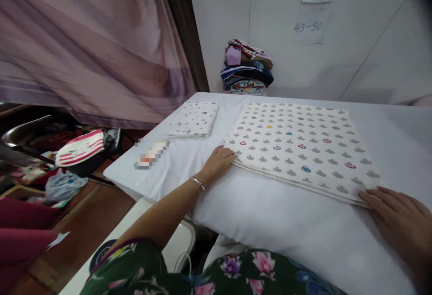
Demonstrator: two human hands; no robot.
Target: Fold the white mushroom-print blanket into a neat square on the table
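Observation:
A white cloth (286, 144) printed with grey shapes and a few coloured ones lies spread on the table, its near edge showing more than one layer. At its near left corner, my left hand (221, 162) has its fingers closed together on the edge. Over the near right corner lies my right hand (401, 212), fingers stretched out and touching the cloth's top. Left of this cloth rests a smaller folded white cloth (194, 119) with a small dark print.
White fabric covers the table (270, 223). A pixelated flat object (151, 154) lies near its left edge. Behind the table is a stack of folded textiles (247, 68) by the wall. A pink curtain (101, 47) hangs left, above a chair (30, 135) and a plastic bag (64, 186).

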